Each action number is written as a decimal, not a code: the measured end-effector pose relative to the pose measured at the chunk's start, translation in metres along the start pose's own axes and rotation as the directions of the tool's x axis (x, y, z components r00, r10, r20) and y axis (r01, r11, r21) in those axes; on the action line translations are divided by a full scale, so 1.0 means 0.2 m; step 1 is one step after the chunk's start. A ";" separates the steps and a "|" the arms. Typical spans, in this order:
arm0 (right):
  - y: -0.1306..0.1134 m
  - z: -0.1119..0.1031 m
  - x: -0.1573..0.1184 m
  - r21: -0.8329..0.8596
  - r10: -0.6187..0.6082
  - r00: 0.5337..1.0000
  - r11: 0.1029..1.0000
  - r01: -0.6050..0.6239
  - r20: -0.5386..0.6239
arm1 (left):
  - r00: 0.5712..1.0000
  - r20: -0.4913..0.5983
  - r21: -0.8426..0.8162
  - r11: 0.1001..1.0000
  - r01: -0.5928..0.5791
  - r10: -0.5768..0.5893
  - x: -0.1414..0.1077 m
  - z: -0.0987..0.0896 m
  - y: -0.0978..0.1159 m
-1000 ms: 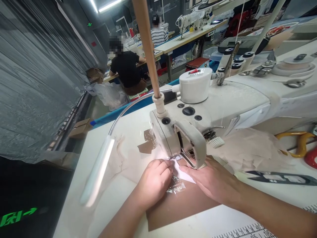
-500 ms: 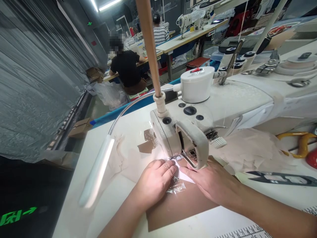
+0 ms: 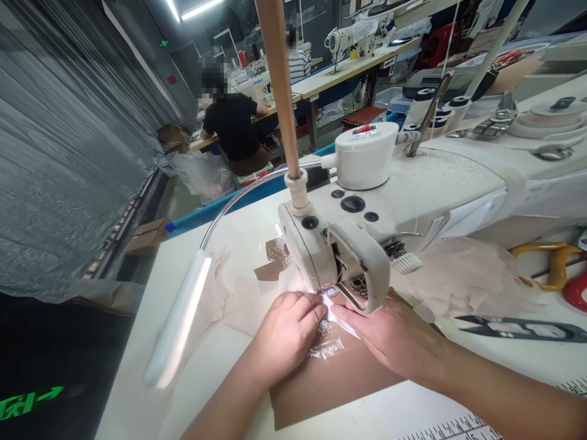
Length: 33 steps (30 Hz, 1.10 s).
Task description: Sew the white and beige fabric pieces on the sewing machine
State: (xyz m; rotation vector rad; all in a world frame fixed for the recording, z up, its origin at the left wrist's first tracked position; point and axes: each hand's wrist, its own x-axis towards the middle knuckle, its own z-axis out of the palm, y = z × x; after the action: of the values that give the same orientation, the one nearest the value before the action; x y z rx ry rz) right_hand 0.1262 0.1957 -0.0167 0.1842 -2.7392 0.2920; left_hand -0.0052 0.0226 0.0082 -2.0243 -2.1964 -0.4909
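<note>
Under the head of a white sewing machine [image 3: 309,250] lies a brown sheet [image 3: 339,385] with a shiny clear patch [image 3: 328,347] and a narrow white strip [image 3: 343,321] on top. My left hand [image 3: 288,330] rests on the material just left of the presser foot [image 3: 328,292], its fingers close together and pressing down. To the right, my right hand [image 3: 397,336] lies flat on the sheet with its thumb stretched toward the strip. Part of its fingers is hidden behind the machine's curved white guard [image 3: 378,263]. Neither hand lifts the material.
A lit lamp [image 3: 178,321] on a bendy neck hangs at left. Dark thread snips [image 3: 523,328], yellow-handled scissors [image 3: 557,266] and crumpled thin pale sheets [image 3: 472,275] lie at right. A printed ruler scale [image 3: 458,428] runs along the front. A co-worker [image 3: 232,125] sits farther back.
The view has shifted very slightly. Both hands and the brown sheet stay in nearly the same place; the white strip between the hands looks a little narrower.
</note>
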 end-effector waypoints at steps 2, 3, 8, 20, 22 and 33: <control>0.00 -0.02 0.01 0.029 0.001 1.000 1.000 -0.001 -0.011 | 1.000 0.009 -0.003 1.000 0.013 -0.013 0.00 0.00 0.00; 0.00 -0.02 0.01 0.039 0.002 1.000 0.999 -0.001 -0.012 | 1.000 0.014 -0.004 1.000 0.024 -0.024 -0.01 0.01 0.00; 0.00 -0.03 0.01 0.036 -0.001 1.000 0.999 0.001 0.005 | 1.000 0.027 -0.011 1.000 0.012 -0.012 -0.01 0.00 -0.01; -0.01 -0.03 0.01 0.038 -0.001 1.000 0.999 0.002 -0.017 | 0.998 0.057 0.008 1.000 -0.007 0.007 0.00 -0.01 -0.01; -0.01 -0.03 0.01 0.046 0.002 1.000 0.999 -0.002 -0.012 | 0.998 0.056 0.000 1.000 -0.006 0.006 0.00 -0.01 -0.01; -0.01 0.00 0.00 0.020 0.004 1.000 1.000 -0.004 -0.008 | 0.997 0.081 -0.054 0.998 0.020 -0.015 0.01 -0.03 0.00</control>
State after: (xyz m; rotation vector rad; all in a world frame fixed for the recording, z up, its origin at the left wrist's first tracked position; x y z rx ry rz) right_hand 0.1275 0.1944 -0.0161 0.1820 -2.7302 0.3205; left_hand -0.0068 0.0224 0.0150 -2.0899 -2.2727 -0.4851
